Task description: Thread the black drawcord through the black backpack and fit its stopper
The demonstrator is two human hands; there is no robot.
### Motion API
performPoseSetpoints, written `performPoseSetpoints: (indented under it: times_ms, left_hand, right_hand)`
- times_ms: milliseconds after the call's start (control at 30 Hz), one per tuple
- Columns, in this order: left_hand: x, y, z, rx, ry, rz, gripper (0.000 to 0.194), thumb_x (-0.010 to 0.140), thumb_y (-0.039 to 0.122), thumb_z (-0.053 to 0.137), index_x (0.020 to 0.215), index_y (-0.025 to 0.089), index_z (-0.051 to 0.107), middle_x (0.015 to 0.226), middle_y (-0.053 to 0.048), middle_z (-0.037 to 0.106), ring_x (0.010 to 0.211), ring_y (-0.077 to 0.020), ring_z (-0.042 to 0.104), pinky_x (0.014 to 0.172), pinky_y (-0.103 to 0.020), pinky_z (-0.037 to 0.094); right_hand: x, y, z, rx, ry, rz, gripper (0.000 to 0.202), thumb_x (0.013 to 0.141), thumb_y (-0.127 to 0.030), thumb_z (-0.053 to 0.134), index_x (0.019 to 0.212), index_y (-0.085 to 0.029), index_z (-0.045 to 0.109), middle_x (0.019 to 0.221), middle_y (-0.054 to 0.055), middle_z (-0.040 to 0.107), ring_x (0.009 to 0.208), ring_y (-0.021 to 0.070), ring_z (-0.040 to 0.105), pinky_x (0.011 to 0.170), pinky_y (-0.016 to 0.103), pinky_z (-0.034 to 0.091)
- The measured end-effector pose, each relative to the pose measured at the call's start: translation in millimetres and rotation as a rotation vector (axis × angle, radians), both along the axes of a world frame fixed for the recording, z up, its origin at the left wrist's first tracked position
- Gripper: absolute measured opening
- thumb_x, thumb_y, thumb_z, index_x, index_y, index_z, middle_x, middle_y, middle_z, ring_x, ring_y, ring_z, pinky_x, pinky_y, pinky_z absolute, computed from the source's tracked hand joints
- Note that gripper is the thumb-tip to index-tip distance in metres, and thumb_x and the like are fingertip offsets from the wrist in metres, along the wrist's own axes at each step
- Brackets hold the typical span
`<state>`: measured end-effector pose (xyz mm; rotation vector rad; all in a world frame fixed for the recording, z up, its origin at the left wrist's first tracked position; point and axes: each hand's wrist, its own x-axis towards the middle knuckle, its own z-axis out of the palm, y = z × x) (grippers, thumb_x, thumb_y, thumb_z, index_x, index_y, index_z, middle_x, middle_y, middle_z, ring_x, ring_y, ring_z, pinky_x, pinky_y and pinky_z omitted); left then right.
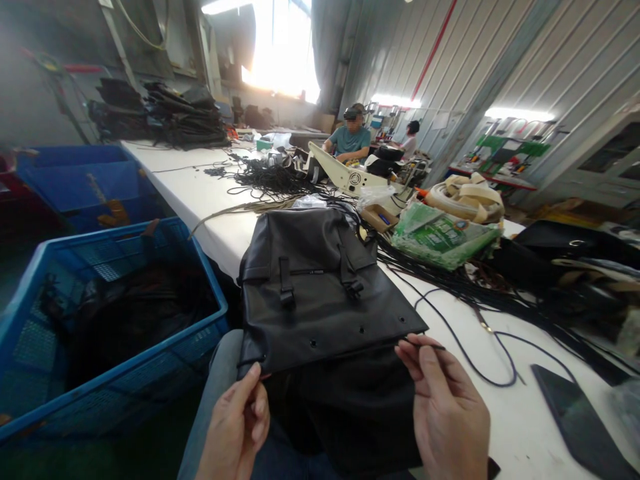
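A black bag (320,300) with two buckled straps and several eyelets lies over the table's edge and my lap. My left hand (239,417) pinches the bag's edge at its near left corner, thumb on top. At the right corner of the same edge, my right hand (443,400) has its fingers pressed together round a thin black cord (425,343). Dark material hangs below the edge between my hands.
Left of my leg stands a blue crate (205,267) holding dark items. On the white table (200,193) lie black cords (465,293), a green package (437,233) and a dark flat object (575,413). A person (350,140) sits beyond.
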<state>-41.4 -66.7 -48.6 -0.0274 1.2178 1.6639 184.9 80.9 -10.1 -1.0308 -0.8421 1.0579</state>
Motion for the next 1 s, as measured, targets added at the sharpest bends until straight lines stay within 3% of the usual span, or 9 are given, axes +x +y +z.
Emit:
performPoseSetpoints:
  times_ms: [133,233,333,433,533,600,667,800,1000]
  left_hand:
    - [10.8,2.8,2.9,0.064,-0.027,0.017,0.060,0.072,0.067,0.099,0.071,0.017,0.066,0.069,0.002,0.060,0.046,-0.0051,0.045,0.038,-0.017,0.038]
    - [18.1,8.9,2.8,0.103,-0.020,-0.053,0.060,0.069,0.067,0.101,0.083,0.014,0.076,0.081,-0.003,0.070,0.052,-0.0092,0.055,0.035,-0.018,0.043]
    - [19.9,18.3,2.1,0.160,-0.015,-0.150,0.060,0.073,0.066,0.099,0.088,0.010,0.081,0.091,-0.010,0.076,0.058,-0.0130,0.062,0.036,-0.021,0.050]
    - [18.3,27.7,3.9,0.174,-0.030,-0.204,0.062,0.075,0.066,0.098,0.090,0.008,0.083,0.096,-0.014,0.078,0.060,-0.0147,0.064,0.036,-0.022,0.052]
    - [17.9,34.3,5.3,0.183,-0.071,-0.233,0.062,0.076,0.066,0.097,0.092,0.007,0.083,0.100,-0.016,0.080,0.058,-0.0145,0.064,0.035,-0.022,0.052]
    - [19.3,37.6,4.7,0.203,-0.114,-0.238,0.059,0.079,0.064,0.096,0.093,0.008,0.083,0.102,-0.016,0.080,0.057,-0.0127,0.064,0.035,-0.020,0.050]
    - [21.9,40.9,4.3,0.220,-0.163,-0.244,0.060,0.079,0.066,0.094,0.094,0.009,0.083,0.097,-0.012,0.080,0.054,-0.0108,0.061,0.035,-0.019,0.048]
    - [27.5,46.3,11.3,0.191,-0.141,-0.283,0.061,0.083,0.070,0.089,0.084,0.010,0.081,0.061,-0.004,0.066,0.043,-0.0101,0.053,0.037,-0.019,0.045]
    - [29.1,49.5,25.9,0.135,-0.039,-0.240,0.059,0.077,0.068,0.091,0.069,0.012,0.076,0.055,-0.003,0.061,0.042,-0.0105,0.051,0.038,-0.020,0.041]
  right_hand:
    - [-2.6,-4.2,-4.1,0.019,-0.068,-0.010,0.038,0.088,-0.047,0.095,0.109,-0.018,0.082,0.111,0.008,0.082,0.096,0.0209,0.080,0.096,0.034,0.067]
    - [-2.2,-9.1,-6.5,0.033,-0.176,-0.003,0.036,0.094,-0.048,0.089,0.114,-0.019,0.082,0.115,0.009,0.082,0.090,0.0199,0.078,0.086,0.033,0.067]
    - [-0.2,-16.6,-5.0,0.070,-0.372,0.020,0.035,0.097,-0.047,0.086,0.119,-0.020,0.083,0.099,0.006,0.082,0.078,0.0174,0.073,0.076,0.029,0.063]
    - [-4.1,-26.9,-2.6,0.150,-0.564,0.207,0.029,0.099,-0.042,0.083,0.121,-0.022,0.084,0.079,0.001,0.076,0.064,0.0160,0.069,0.063,0.024,0.058]
    - [-19.5,-38.3,-6.4,0.297,-0.739,0.455,0.016,0.106,-0.033,0.072,0.112,-0.024,0.084,0.089,0.004,0.078,0.071,0.0175,0.073,0.066,0.024,0.058]
    - [-34.2,-44.9,-12.8,0.366,-0.855,0.487,0.020,0.108,-0.027,0.063,0.107,-0.023,0.083,0.093,0.006,0.078,0.079,0.0197,0.075,0.072,0.026,0.058]
    - [-48.8,-49.0,-19.1,0.380,-0.929,0.440,0.024,0.109,-0.025,0.058,0.103,-0.022,0.081,0.088,0.006,0.075,0.076,0.0200,0.074,0.069,0.027,0.054]
    - [-70.6,-47.5,-22.4,0.312,-0.913,0.414,0.029,0.109,-0.025,0.054,0.092,-0.022,0.077,0.082,0.004,0.072,0.069,0.0181,0.069,0.064,0.026,0.049]
    - [-88.2,-38.4,-17.9,0.091,-0.715,0.428,0.036,0.107,-0.037,0.060,0.073,-0.022,0.063,0.069,0.002,0.068,0.061,0.0171,0.061,0.058,0.026,0.044]
